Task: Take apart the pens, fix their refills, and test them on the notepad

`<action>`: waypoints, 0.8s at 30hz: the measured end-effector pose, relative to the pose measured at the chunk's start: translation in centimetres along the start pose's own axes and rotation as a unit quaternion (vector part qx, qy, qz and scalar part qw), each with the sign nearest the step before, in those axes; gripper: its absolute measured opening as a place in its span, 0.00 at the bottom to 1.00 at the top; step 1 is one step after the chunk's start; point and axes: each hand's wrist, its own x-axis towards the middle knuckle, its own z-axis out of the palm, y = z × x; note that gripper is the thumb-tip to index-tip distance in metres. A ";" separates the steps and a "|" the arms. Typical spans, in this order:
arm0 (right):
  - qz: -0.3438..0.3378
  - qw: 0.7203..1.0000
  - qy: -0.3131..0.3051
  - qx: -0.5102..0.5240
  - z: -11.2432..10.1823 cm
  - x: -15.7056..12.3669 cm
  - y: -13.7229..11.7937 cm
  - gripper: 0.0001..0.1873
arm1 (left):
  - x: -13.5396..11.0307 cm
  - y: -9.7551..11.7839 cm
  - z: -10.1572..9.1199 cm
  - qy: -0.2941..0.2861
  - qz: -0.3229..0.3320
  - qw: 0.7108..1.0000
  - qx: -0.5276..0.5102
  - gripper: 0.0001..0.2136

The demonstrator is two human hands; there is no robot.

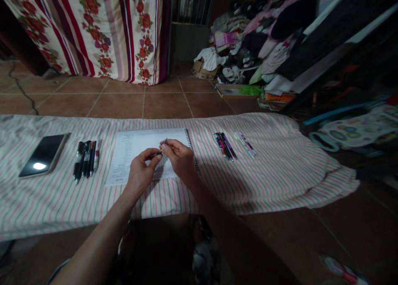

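Note:
Both my hands meet over a spiral notebook that lies on a striped cloth. My left hand pinches the lower end of a thin pen. My right hand grips the same pen's upper part, its tip sticking up above the fingers. A row of dark pens lies left of the notebook. Two more groups of pens and light-coloured pens lie to its right.
A phone rests at the cloth's far left. A floral curtain hangs behind, across the tiled floor. A heap of clothes and boxes fills the back right, with dark shelving beside it.

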 end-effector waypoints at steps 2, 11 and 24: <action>-0.004 1.000 -0.001 -0.005 -0.1 0.0 -0.1 0.07 | 0.0 0.2 0.0 0.002 -0.003 1.000 0.000 0.11; -0.004 1.000 -0.011 -0.006 -0.1 -0.1 0.0 0.08 | -0.2 0.2 0.0 0.005 0.000 1.000 -0.012 0.10; 0.029 1.000 -0.006 0.009 -0.5 0.4 0.2 0.10 | 0.0 0.3 0.1 -0.009 0.007 1.000 -0.023 0.09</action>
